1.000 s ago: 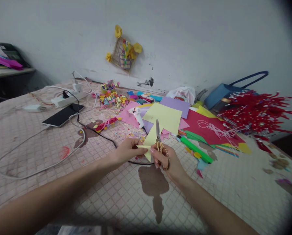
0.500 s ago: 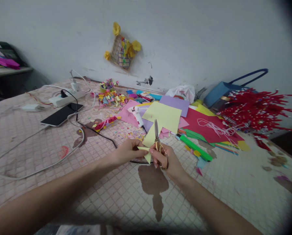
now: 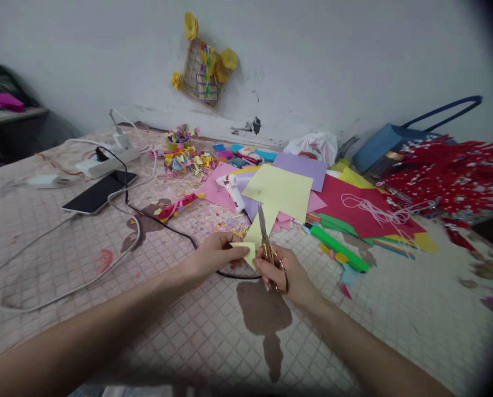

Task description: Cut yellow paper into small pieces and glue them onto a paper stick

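My left hand [image 3: 218, 255] pinches a small folded piece of pale yellow paper [image 3: 250, 253] between thumb and fingers. Close beside it, my right hand [image 3: 280, 272] is closed around gold-handled scissors [image 3: 266, 237], whose blades point up and away from me. The blades look closed and lie apart from the folded piece. Just beyond my hands, a strip of the same pale yellow paper lies on the table, and past it a larger pale yellow sheet [image 3: 280, 190] rests on other coloured papers. A white glue gun [image 3: 232, 193] lies to the left of that sheet.
A black cable runs under my hands. Left are a tablet [image 3: 101, 193], a power strip [image 3: 108, 161] and white cables. Paper scraps [image 3: 191, 160] heap at the back. On the right lie a green glue stick or marker [image 3: 339, 248], red paper [image 3: 349, 207], string and a red fuzzy bundle [image 3: 445, 173].
The folded yellow piece has turned in my left fingers, and my right fingers have come off its edge. The view has shifted slightly.
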A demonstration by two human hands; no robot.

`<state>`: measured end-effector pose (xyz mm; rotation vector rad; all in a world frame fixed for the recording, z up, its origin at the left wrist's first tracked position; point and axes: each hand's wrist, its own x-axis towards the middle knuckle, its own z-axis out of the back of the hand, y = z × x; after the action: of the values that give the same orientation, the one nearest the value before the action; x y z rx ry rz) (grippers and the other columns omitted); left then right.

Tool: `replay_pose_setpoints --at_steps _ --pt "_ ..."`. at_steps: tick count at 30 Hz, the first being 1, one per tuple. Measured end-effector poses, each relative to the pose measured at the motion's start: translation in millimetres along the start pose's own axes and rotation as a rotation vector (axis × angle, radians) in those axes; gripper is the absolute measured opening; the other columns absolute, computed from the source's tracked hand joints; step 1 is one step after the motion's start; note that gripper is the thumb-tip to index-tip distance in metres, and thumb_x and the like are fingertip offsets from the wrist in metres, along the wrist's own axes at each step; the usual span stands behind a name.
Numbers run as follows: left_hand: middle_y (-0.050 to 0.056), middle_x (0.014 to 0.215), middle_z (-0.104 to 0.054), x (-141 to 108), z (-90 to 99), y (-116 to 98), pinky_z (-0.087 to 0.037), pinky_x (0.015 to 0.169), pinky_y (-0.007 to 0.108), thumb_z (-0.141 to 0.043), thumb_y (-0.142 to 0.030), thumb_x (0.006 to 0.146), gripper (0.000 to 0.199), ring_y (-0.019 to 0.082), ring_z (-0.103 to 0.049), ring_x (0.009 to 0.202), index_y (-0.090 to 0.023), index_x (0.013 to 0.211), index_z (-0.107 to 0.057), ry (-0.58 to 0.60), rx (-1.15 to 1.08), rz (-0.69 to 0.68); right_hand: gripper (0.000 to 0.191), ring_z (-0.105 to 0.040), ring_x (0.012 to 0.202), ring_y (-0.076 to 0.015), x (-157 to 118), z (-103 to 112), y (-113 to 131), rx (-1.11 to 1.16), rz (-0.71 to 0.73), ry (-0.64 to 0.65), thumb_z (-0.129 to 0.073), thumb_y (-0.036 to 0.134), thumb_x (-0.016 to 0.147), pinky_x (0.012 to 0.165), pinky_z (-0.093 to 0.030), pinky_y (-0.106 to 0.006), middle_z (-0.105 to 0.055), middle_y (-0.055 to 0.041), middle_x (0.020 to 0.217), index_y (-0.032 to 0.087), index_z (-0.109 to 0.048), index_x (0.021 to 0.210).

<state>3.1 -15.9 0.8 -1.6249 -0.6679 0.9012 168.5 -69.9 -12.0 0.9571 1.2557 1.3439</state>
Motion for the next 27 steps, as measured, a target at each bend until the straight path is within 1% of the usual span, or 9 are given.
replay_pose_setpoints --at_steps 5,9,11,13,15,17,23,25,27 --pt "-0.001 0.060 -0.058 6 7.2 -1 -0.042 0.055 0.021 -0.066 -0.035 0.065 0.026 0.009 -0.053 0.054 -0.013 0.068 -0.053 -0.049 -0.093 0.047 0.019 -0.041 0.038 -0.0067 0 4 0 0.008 -0.037 0.006 -0.052 0.034 0.080 0.040 -0.035 -0.018 -0.043 0.0073 0.046 0.017 -0.050 0.072" --pt "-0.001 0.054 -0.056 7 7.2 4 -0.040 0.051 0.020 -0.066 -0.039 0.065 0.030 0.008 -0.050 0.049 -0.013 0.064 -0.052 0.015 -0.102 0.069 0.027 -0.039 0.037 -0.0067 -1 4 2 -0.022 -0.113 -0.071 -0.050 0.042 0.080 0.038 -0.032 -0.018 -0.043 0.0067 0.046 0.015 -0.052 0.078" --pt "-0.001 0.055 -0.056 5 4.0 6 -0.037 0.050 0.019 -0.067 -0.037 0.066 0.028 0.008 -0.050 0.050 -0.012 0.067 -0.052 0.047 -0.075 0.098 0.028 -0.040 0.038 -0.0074 -1 4 3 -0.017 -0.146 -0.061 -0.050 0.043 0.079 0.038 -0.032 -0.019 -0.043 0.0062 0.048 0.015 -0.053 0.081" --pt "0.000 0.063 -0.057 2 -0.2 6 -0.038 0.053 0.019 -0.064 -0.033 0.070 0.024 0.008 -0.050 0.055 -0.012 0.073 -0.055 0.102 -0.061 0.076 0.026 -0.040 0.040 -0.0078 0 4 3 -0.014 -0.149 -0.028 -0.053 0.042 0.078 0.040 -0.032 -0.019 -0.043 0.0061 0.049 0.016 -0.054 0.082" --pt "0.002 0.070 -0.058 0 -4.0 6 -0.039 0.057 0.019 -0.061 -0.030 0.073 0.018 0.010 -0.052 0.063 -0.012 0.075 -0.058 0.130 -0.007 0.014 0.020 -0.039 0.042 -0.0078 1 6 3 -0.033 -0.122 0.005 -0.054 0.037 0.077 0.041 -0.031 -0.019 -0.042 0.0060 0.050 0.016 -0.053 0.077" --pt "0.002 0.072 -0.058 0 -6.5 6 -0.040 0.060 0.020 -0.059 -0.028 0.075 0.016 0.011 -0.052 0.067 -0.012 0.075 -0.059 0.116 0.037 -0.003 0.015 -0.037 0.043 -0.0078 2 8 4 -0.060 -0.105 0.025 -0.053 0.031 0.077 0.042 -0.030 -0.019 -0.041 0.0059 0.050 0.017 -0.052 0.072" --pt "0.002 0.065 -0.054 6 -9.2 11 -0.039 0.054 0.021 -0.058 -0.032 0.076 0.021 0.011 -0.050 0.060 -0.012 0.069 -0.055 0.090 0.155 0.079 0.010 -0.033 0.045 -0.0079 5 13 9 -0.118 -0.136 0.026 -0.051 0.023 0.076 0.043 -0.025 -0.019 -0.037 0.0060 0.051 0.017 -0.050 0.069" --pt "0.003 0.066 -0.056 8 -10.4 12 -0.040 0.054 0.022 -0.058 -0.033 0.076 0.023 0.011 -0.051 0.060 -0.011 0.071 -0.056 0.103 0.130 0.098 0.011 -0.034 0.045 -0.0081 5 13 10 -0.126 -0.137 0.022 -0.050 0.024 0.077 0.042 -0.026 -0.019 -0.038 0.0056 0.051 0.017 -0.049 0.068" --pt "0.004 0.070 -0.058 7 -11.4 11 -0.042 0.055 0.022 -0.058 -0.034 0.077 0.023 0.011 -0.053 0.061 -0.011 0.079 -0.056 0.135 0.037 0.110 0.013 -0.036 0.045 -0.0084 5 14 10 -0.152 -0.119 -0.018 -0.050 0.026 0.077 0.043 -0.028 -0.020 -0.041 0.0048 0.051 0.017 -0.049 0.067"
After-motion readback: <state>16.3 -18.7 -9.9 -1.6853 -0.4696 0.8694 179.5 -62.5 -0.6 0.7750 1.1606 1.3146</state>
